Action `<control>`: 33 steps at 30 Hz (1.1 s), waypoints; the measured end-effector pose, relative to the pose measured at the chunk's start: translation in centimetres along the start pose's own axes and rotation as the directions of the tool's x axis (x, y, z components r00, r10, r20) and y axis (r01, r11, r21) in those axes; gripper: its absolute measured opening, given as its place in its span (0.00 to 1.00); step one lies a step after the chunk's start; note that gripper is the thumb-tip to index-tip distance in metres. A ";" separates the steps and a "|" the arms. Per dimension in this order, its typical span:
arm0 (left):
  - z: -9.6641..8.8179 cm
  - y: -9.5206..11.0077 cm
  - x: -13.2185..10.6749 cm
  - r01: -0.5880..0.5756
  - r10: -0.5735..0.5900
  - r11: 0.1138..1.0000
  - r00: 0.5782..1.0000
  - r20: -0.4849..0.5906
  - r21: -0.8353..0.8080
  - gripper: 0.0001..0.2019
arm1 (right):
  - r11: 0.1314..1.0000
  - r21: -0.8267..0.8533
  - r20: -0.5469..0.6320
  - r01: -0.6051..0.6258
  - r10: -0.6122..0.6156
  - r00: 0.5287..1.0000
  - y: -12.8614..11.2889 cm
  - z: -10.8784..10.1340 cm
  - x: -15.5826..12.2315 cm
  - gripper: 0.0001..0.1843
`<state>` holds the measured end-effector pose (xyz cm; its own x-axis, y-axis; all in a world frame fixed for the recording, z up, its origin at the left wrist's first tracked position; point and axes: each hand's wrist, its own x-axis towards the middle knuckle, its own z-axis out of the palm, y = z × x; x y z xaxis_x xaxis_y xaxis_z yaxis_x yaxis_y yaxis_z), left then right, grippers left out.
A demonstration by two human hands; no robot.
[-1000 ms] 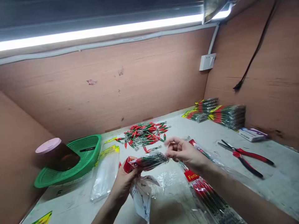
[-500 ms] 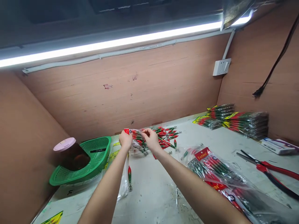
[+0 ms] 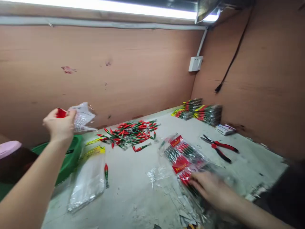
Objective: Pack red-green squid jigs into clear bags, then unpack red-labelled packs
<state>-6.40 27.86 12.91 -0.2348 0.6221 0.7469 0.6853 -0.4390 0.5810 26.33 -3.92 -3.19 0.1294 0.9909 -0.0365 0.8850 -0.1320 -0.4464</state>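
Note:
My left hand [image 3: 59, 125] is raised above the green basket, closed on a crumpled clear plastic bag [image 3: 84, 117] with a red header. My right hand [image 3: 212, 187], smeared by motion, is at the clear packets of fishing lures [image 3: 188, 152] with red "Fortune" headers. Its fingertips overlap the lower packet; whether they grip it I cannot tell. Loose red and green fishing lures [image 3: 133, 133] lie in a pile at the back of the table. A single lure [image 3: 106, 175] lies apart, beside a stack of flat clear bags [image 3: 88, 178] with yellow headers.
The green basket [image 3: 77, 149] and a dark cup with a pink lid [image 3: 10, 149] stand at the left. Red-handled pliers [image 3: 219, 146] lie right of the packets. Bundled lure packs [image 3: 207, 114] and a small box [image 3: 225, 129] sit at the back right.
My hands have parted from over the lure pile. The left went up and left with the plastic bag; the right moved down and right to the packets. The view has turned right and down.

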 end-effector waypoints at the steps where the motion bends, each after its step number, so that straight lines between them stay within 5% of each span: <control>1: -0.1 1.2 -1.0 0.037 -0.035 0.996 0.999 0.034 -0.084 0.19 | 1.000 0.001 -0.072 -0.001 0.001 0.997 1.7 -1.0 0.1 0.15; 2: -0.1 2.5 -2.3 0.115 -0.113 0.965 0.993 0.021 -0.236 0.20 | 1.000 0.014 -0.130 0.022 -0.020 0.991 3.0 -2.1 0.3 0.17; 5: 0.0 6.9 -7.4 0.156 -0.009 0.836 0.963 0.270 -0.526 0.15 | 0.995 0.035 -0.201 0.094 -0.085 0.976 5.2 -4.7 1.4 0.22; 7: 0.0 9.6 -11.4 0.279 0.086 0.762 0.851 0.518 -0.584 0.10 | 0.994 0.021 -0.181 0.104 -0.098 0.979 5.4 -5.2 2.0 0.18; 9: 0.2 11.7 -15.2 0.362 0.271 0.714 0.646 0.714 -0.599 0.05 | 0.995 -0.005 -0.158 0.099 -0.099 0.983 4.9 -4.8 2.5 0.10; 11: 0.6 13.2 -18.6 0.317 0.426 0.774 0.379 0.822 -0.548 0.06 | 0.996 -0.037 -0.163 0.076 -0.081 0.983 4.1 -3.8 3.0 0.05; 13: 1.6 14.1 -21.7 0.100 0.472 0.870 0.119 0.874 -0.483 0.03 | 0.997 -0.067 -0.189 0.049 -0.061 0.980 3.2 -2.9 3.7 0.06; 14: 2.2 14.3 -23.0 -0.036 0.426 0.905 0.061 0.903 -0.424 0.02 | 0.996 -0.075 -0.201 0.044 -0.058 0.978 2.8 -2.6 4.1 0.06; 16: 3.9 14.5 -25.2 -0.202 0.271 0.946 0.070 0.960 -0.253 0.07 | 0.996 -0.076 -0.217 0.041 -0.057 0.975 2.0 -2.1 4.7 0.04; 20: 6.6 14.3 -27.6 -0.244 0.089 0.969 0.155 0.984 -0.049 0.13 | 0.999 -0.036 -0.242 0.016 -0.024 0.970 1.5 -2.1 4.7 0.06; 25: 6.9 14.3 -28.3 -0.245 0.059 0.969 0.139 0.988 -0.024 0.10 | 0.997 0.036 -0.223 -0.071 0.077 0.972 2.7 -2.3 2.5 0.08; 30: 6.6 14.7 -28.6 -0.225 -0.002 0.974 0.174 0.985 0.041 0.20 | 0.987 0.087 -0.162 -0.136 0.148 0.976 3.2 -1.7 0.1 0.10; 33: 6.8 14.7 -28.7 -0.198 -0.002 0.980 0.140 0.990 0.030 0.15 | 0.985 0.102 -0.144 -0.143 0.156 0.977 3.2 -1.3 -0.6 0.09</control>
<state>15.09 8.03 -2.20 0.6484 0.7299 -0.2163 0.7384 -0.5338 0.4121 29.66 -4.93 -3.39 0.3290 0.9440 0.0229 0.8074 -0.2687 -0.5252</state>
